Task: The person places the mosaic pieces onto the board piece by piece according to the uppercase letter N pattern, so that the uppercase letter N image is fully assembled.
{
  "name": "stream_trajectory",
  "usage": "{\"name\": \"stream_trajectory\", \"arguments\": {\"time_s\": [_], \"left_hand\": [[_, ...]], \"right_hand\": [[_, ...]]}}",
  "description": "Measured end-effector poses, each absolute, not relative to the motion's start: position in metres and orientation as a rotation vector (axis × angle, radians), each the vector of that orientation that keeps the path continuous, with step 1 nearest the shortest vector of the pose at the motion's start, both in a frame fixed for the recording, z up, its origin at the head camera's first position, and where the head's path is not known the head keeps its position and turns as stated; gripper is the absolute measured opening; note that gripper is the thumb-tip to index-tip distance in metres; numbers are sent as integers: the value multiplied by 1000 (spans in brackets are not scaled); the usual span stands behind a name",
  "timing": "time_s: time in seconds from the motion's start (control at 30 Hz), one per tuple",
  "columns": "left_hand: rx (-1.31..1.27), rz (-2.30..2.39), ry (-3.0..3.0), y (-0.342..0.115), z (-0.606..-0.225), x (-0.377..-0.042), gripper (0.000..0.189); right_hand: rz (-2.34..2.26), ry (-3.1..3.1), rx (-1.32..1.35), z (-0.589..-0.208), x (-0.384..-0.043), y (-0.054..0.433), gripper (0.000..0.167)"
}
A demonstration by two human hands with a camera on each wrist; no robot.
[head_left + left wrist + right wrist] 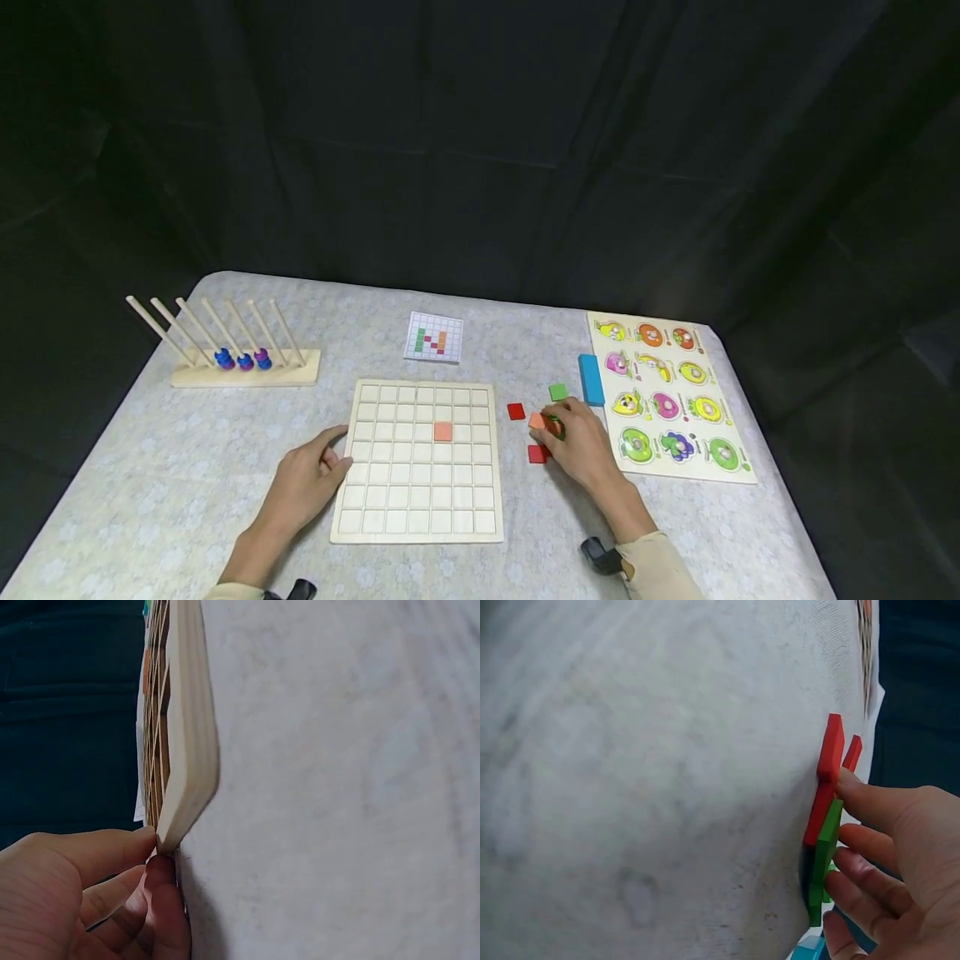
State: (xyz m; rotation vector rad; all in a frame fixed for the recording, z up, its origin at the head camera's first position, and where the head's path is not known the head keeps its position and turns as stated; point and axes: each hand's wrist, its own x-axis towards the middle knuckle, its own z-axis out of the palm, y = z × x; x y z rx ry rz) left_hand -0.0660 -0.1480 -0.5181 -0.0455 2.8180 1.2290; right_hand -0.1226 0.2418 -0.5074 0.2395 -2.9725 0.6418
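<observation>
Head view first: one pale wooden grid board (416, 475), seven rows by seven columns of square recesses, toward the near edge of the surface (150, 500). Just one seated orange tile (443, 432), third row from the far side, fifth column from the left. Off to the right, two red tiles (516, 412), one loose orange tile (536, 421), one green tile (558, 392), plus red-and-green bits under the right hand (581, 442), too covered to count. By the left edge, one peg stand (247, 379): seven round pegs, three clusters of blue-and-purple beads (224, 359), too bunched to number. Near the far edge, one gridded card (433, 337); near the right edge, one blue block (591, 380) and one puzzle board (675, 470) with twelve fruit pieces. Both sleeves cut off.

Over to the left wrist: thick wooden rim, one corner up close, recesses mostly lost edge-on. Left hand (97, 892) at the left edge of the grid board, fingers (112, 851) clamped there.

And the right wrist: thin, square-edged tiles, overlapping, blue sliver partly hidden. Fingers bent, gathered against red and green; clamped on any tile or not, cannot tell. Soft cloth, blurred.
</observation>
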Motion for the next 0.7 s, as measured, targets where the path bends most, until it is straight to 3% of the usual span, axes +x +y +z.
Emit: {"name": "stream_trajectory", "arguments": {"time_s": [0.7], "left_hand": [[-48,1233,2796,-147,-517,-66,49]], "right_hand": [[599,-2981,244,-510,-121,241,31]]}}
